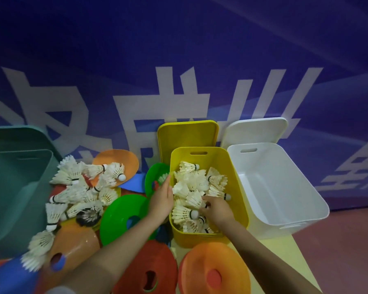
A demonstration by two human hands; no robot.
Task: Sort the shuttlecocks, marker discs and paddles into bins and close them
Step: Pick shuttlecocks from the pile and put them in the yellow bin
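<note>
— Where are the hands?

— Both at the open yellow plastic bin (238, 166), centre-right of the frame. The left hand (160, 200) lies along the bin's left rim, fingers straight and close together, holding nothing. The right hand (216, 209) reaches into the bin among the white feathered shuttlecocks (191, 183); its fingers curl down onto them, though I cannot tell whether they grip one.

— And the rest?

— A loose heap of white shuttlecocks (79, 187) lies centre-left, over flat plastic marker discs: a green disc (117, 217), orange discs (212, 270) and a red disc (149, 270) along the bottom. An empty white plastic bin (285, 187) stands just right of the yellow one, touching it. A teal plastic bin (13, 187) sits at the left edge. The yellow lid (187, 136) and white lid (255, 130) lean against the blue wall banner (179, 49).
</note>
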